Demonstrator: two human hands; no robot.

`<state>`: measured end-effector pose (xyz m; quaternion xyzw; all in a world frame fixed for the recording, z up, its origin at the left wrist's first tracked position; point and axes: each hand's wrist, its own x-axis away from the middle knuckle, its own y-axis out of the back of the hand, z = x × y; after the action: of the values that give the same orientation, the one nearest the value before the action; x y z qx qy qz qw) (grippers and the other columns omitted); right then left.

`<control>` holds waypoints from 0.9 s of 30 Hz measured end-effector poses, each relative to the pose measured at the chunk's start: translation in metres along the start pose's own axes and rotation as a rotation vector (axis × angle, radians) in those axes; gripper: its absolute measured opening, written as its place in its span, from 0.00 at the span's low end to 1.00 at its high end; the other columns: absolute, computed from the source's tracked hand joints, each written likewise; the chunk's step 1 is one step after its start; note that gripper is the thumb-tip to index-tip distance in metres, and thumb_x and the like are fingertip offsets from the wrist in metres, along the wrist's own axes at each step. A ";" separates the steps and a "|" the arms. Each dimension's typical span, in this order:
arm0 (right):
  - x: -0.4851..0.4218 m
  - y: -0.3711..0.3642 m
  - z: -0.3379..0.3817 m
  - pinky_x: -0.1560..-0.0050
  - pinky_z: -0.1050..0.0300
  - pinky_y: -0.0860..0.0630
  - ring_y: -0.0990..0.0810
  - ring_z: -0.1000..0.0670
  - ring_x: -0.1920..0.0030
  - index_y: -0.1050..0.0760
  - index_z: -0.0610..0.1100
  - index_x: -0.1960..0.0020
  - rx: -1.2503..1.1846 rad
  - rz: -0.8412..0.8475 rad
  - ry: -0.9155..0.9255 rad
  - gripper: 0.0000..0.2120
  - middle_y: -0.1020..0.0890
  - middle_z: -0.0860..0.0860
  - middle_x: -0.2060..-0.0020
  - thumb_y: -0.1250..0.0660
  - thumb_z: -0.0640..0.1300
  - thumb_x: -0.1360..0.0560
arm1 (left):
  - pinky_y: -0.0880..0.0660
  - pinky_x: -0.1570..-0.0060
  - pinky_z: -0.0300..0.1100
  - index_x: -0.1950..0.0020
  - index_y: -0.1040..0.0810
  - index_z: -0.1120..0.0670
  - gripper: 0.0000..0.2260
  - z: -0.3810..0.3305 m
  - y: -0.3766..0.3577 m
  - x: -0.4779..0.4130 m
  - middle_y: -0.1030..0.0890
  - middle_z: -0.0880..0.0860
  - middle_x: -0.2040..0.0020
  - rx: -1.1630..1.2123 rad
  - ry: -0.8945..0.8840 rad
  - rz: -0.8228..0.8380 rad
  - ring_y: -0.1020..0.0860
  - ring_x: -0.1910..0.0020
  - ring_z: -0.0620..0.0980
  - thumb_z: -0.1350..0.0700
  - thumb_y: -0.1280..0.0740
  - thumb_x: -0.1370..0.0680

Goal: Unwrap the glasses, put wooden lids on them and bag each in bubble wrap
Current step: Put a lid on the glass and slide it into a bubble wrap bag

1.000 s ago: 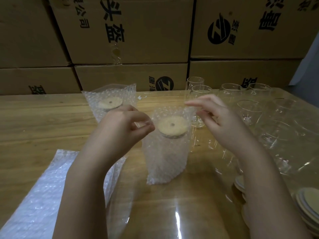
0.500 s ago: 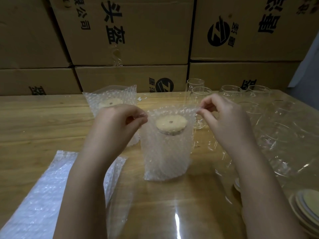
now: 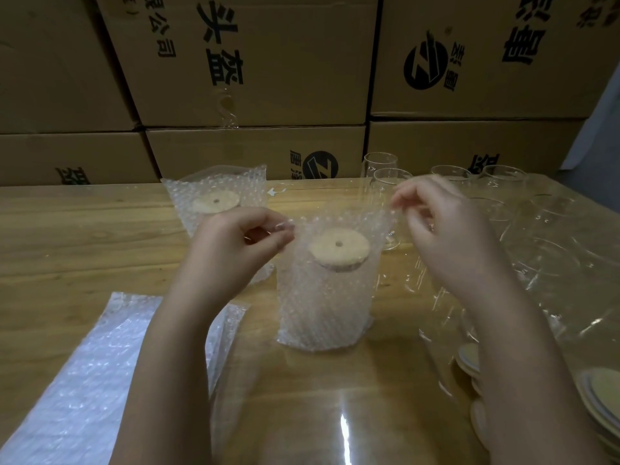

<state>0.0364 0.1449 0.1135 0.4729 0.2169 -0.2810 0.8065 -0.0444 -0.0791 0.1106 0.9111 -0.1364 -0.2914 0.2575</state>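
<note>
Background: stacked cardboard boxes [image 3: 255,62] with black print along the far edge of a wooden desk [image 3: 84,236].

Centre of desk: one bubble-wrap bag, the front bag [image 3: 322,307], stands upright, mouth up. A round wooden lid [image 3: 339,248] with a centre hole shows inside, well below the mouth. The glass under it is veiled by the bubbles and cannot be made out clearly.

Left hand [image 3: 231,250]: fingers [image 3: 281,234] curled and pinching the left top edge of the front bag.
Right hand [image 3: 449,236]: fingers [image 3: 402,199] pinching the right top corner. The mouth is drawn taut between the two hands.

Done so far, judging by layout: a rear bag [image 3: 221,182] behind the left hand already holds a lidded glass. The front one counts as the second, with the glass in and the bag not visibly closed.

Left to do: several bare glasses [image 3: 385,182] stand at the far right with no lids and no bags. Loose lids [image 3: 600,394] are piled at the near right edge. Flat bags [image 3: 67,380] lie at the near left. Clear film [image 3: 335,414] lies over the near and right parts of the desk; whether any glasses at the right are wrapped in it cannot be told.

Estimate: early in the batch, with most pieces not yet lidded or bagged.
</note>
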 end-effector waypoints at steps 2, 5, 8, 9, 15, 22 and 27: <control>0.001 0.003 0.011 0.52 0.55 0.23 0.21 0.52 0.51 0.22 0.42 0.49 -0.101 -0.109 0.115 0.12 0.20 0.51 0.50 0.41 0.30 0.23 | 0.21 0.55 0.41 0.56 0.17 0.46 0.03 -0.003 -0.001 0.001 0.17 0.43 0.62 -0.007 -0.012 0.038 0.20 0.60 0.40 0.55 0.28 0.27; 0.006 -0.005 0.033 0.53 0.58 0.22 0.20 0.55 0.54 0.21 0.44 0.47 -0.187 0.052 0.196 0.10 0.18 0.53 0.53 0.37 0.34 0.22 | 0.21 0.54 0.40 0.54 0.16 0.49 0.04 -0.006 -0.001 0.002 0.17 0.43 0.61 -0.009 -0.047 0.073 0.19 0.59 0.40 0.54 0.28 0.28; 0.010 -0.024 0.043 0.49 0.54 0.23 0.24 0.55 0.49 0.22 0.49 0.45 0.044 0.289 0.144 0.08 0.20 0.57 0.50 0.36 0.47 0.22 | 0.21 0.55 0.38 0.54 0.17 0.47 0.05 -0.007 0.000 0.002 0.17 0.42 0.59 -0.035 -0.093 0.120 0.19 0.59 0.39 0.55 0.28 0.29; 0.011 -0.028 0.043 0.48 0.54 0.25 0.26 0.55 0.46 0.23 0.51 0.44 0.098 0.302 0.133 0.10 0.22 0.58 0.48 0.37 0.51 0.23 | 0.22 0.55 0.37 0.55 0.17 0.47 0.05 -0.007 0.000 0.002 0.17 0.42 0.59 -0.048 -0.104 0.128 0.19 0.59 0.39 0.55 0.29 0.29; 0.011 -0.027 0.035 0.49 0.57 0.31 0.30 0.55 0.39 0.31 0.55 0.34 0.146 0.467 0.033 0.24 0.29 0.60 0.38 0.35 0.61 0.28 | 0.22 0.58 0.34 0.55 0.17 0.45 0.05 -0.004 0.002 0.003 0.18 0.38 0.61 -0.105 -0.130 0.151 0.20 0.60 0.37 0.53 0.28 0.30; 0.011 -0.036 0.036 0.43 0.55 0.31 0.31 0.52 0.35 0.34 0.55 0.30 0.111 0.416 -0.003 0.28 0.29 0.56 0.34 0.35 0.59 0.28 | 0.20 0.56 0.45 0.56 0.17 0.46 0.04 -0.003 -0.001 0.002 0.17 0.40 0.61 -0.102 -0.088 0.169 0.20 0.61 0.38 0.52 0.29 0.29; 0.011 -0.039 0.035 0.42 0.55 0.28 0.29 0.52 0.36 0.34 0.54 0.30 0.077 0.377 -0.024 0.28 0.29 0.57 0.35 0.34 0.60 0.28 | 0.20 0.56 0.43 0.57 0.18 0.44 0.03 -0.005 -0.002 0.002 0.19 0.39 0.62 -0.132 -0.088 0.170 0.20 0.61 0.36 0.51 0.30 0.29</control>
<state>0.0221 0.0957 0.0978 0.5324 0.1036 -0.1386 0.8286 -0.0400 -0.0765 0.1123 0.8638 -0.2047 -0.3166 0.3344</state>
